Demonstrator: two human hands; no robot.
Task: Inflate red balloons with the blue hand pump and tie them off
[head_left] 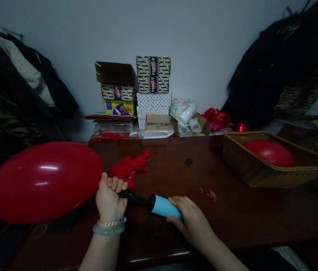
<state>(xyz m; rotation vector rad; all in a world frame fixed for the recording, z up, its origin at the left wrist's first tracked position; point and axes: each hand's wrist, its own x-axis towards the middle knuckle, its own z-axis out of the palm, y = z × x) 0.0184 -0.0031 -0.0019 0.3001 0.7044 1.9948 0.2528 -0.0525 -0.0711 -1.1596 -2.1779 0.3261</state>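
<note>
A large inflated red balloon (46, 180) fills the left side, its neck ending at my left hand (110, 194). That hand is closed around the balloon's neck and the black end of a hand pump (164, 207). My right hand (191, 222) wraps round the pump's blue barrel; a black rod shows between the two hands. Behind my left hand lies a heap of uninflated red balloons (130, 165). The balloon's mouth is hidden by my fingers.
On the dark wooden table (175, 162) are a black coil (188, 162) and small coloured bands (211, 194). A wicker basket (260, 175) at right holds another red balloon (270, 152). Stacked boxes (153, 75) and plastic bags (183, 110) stand along the wall.
</note>
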